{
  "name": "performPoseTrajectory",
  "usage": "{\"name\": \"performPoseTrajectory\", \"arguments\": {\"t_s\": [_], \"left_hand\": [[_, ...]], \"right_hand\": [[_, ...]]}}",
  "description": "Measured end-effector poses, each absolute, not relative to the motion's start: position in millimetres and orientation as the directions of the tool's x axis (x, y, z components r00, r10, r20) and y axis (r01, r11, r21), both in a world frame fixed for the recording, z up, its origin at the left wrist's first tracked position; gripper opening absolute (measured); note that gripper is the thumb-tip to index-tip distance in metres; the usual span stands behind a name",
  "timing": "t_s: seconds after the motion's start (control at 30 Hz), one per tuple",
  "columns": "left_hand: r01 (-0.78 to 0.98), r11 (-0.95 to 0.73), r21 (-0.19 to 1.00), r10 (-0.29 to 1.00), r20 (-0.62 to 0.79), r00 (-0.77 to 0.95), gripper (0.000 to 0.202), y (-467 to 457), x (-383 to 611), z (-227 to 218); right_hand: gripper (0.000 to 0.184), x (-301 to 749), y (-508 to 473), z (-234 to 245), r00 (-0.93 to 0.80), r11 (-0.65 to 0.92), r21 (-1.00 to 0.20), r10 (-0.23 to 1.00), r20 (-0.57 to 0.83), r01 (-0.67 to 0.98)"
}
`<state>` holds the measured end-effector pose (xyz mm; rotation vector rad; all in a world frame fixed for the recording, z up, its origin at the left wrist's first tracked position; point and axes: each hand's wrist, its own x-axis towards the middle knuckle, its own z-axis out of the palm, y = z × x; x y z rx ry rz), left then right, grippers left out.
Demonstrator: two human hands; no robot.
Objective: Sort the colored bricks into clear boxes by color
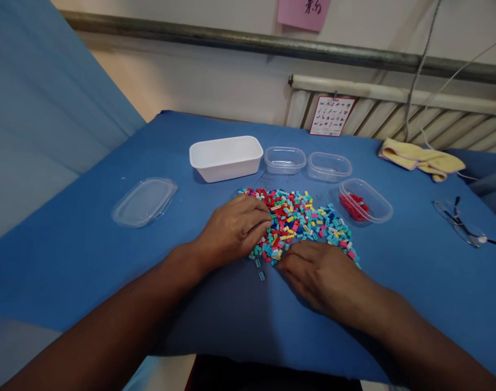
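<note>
1. Left hand (242, 225), right hand (321, 271) apart, both at mixed brick pile (292, 212), frame centre; can't tell if gripping.
2. Red bricks (356, 208) in tub (377, 202), centre-right; most bricks, reds included, look left to do.

Dim light; soft shadow on tabletop (239, 320); edges stretched; slight blur

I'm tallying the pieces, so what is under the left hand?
The left hand is at the left side of the pile of small coloured pieces; red and yellow ones show beside it. Whatever lies directly beneath the hand is covered.
</note>
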<state>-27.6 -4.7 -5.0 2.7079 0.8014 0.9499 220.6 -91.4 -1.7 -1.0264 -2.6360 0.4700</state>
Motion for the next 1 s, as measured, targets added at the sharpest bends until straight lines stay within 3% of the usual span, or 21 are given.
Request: {"name": "performPoseTrajectory", "arguments": {"t_s": [0.17, 0.5, 0.63, 0.83, 1.0], "left_hand": [[0.433, -0.847, 0.309, 0.531, 0.536, 0.656, 0.016, -5, -27, -5], [0.432, -0.845, 0.315, 0.534, 0.525, 0.663, 0.015, -5, -27, -6], [0.436, -0.841, 0.32, 0.541, 0.524, 0.658, 0.017, -6, -27, -4], [0.421, -0.848, 0.321, 0.529, 0.525, 0.667, 0.017, -6, -27, -5], [0.422, -0.85, 0.315, 0.527, 0.529, 0.665, 0.017, -6, -27, -5]], "right_hand": [[0.023, 243, -80, 5, -0.548, 0.627, -0.48, 0.775, 0.314, 0.613], [0.019, 226, -65, -8, -0.618, 0.625, -0.245, 0.778, 0.117, 0.741], [0.018, 228, -65, -4, -0.626, 0.627, -0.217, 0.775, 0.079, 0.748], [0.015, 229, -68, -2, -0.518, 0.508, -0.196, 0.856, 0.001, 0.839], [0.011, 224, -68, -5, -0.495, 0.498, -0.119, 0.867, 0.05, 0.859]]}}
